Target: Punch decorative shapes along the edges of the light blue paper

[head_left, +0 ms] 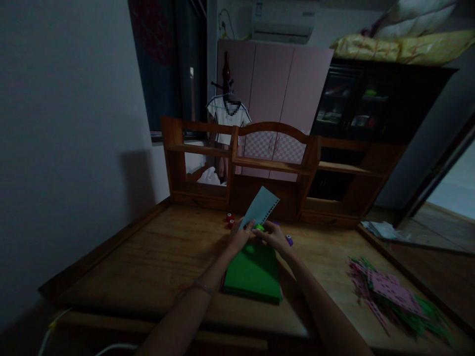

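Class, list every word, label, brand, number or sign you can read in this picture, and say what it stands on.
No readable text anywhere.
Air conditioner: a small label at its top left corner, too blurred to read.
White shirt: its chest is pixelated, nothing legible.
Pale blue sheet between left hand and right hand: a row of punched holes, no print.
Pink punched sheets: holes only.

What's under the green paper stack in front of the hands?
A thin pink edge shows beneath the green paper stack along its left and right lower sides, on the wooden desk. How many pink sheets lie there is hidden by the green.
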Demonstrator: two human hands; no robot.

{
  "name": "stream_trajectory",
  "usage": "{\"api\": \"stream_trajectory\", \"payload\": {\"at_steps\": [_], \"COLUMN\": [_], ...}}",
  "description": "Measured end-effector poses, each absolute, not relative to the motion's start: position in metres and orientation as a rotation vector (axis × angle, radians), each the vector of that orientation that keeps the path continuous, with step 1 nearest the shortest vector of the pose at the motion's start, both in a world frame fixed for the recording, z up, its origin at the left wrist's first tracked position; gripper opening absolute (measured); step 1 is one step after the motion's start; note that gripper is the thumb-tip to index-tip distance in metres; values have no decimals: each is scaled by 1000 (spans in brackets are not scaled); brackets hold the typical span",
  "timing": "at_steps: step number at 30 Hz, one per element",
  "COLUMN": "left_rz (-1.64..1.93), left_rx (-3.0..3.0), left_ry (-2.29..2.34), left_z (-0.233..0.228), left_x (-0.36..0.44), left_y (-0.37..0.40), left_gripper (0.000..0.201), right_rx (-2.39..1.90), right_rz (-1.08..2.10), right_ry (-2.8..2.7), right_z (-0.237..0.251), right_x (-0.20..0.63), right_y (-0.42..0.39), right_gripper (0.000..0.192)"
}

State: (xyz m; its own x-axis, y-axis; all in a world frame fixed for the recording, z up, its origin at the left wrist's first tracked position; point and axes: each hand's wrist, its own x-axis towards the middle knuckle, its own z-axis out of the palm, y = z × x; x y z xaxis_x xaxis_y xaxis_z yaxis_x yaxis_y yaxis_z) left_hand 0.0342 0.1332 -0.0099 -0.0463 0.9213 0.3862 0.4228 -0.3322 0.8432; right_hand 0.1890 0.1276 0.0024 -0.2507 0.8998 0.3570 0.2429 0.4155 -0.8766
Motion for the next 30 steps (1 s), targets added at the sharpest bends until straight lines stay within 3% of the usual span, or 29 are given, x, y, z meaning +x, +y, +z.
{"api": "stream_trajectory", "payload": {"at_steps": [30], "left_rz": [1417], "left_rx": [1798], "left_ry": [1463], "left_z": [-7], "left_x": [33], "left_y": [133], "left_gripper": [38], "right_rx": [-1000], "right_rz": [810], "right_ry": [-1834], "right_z": [0], "right_x": [187], "right_y": [121], "right_gripper": [37]}}
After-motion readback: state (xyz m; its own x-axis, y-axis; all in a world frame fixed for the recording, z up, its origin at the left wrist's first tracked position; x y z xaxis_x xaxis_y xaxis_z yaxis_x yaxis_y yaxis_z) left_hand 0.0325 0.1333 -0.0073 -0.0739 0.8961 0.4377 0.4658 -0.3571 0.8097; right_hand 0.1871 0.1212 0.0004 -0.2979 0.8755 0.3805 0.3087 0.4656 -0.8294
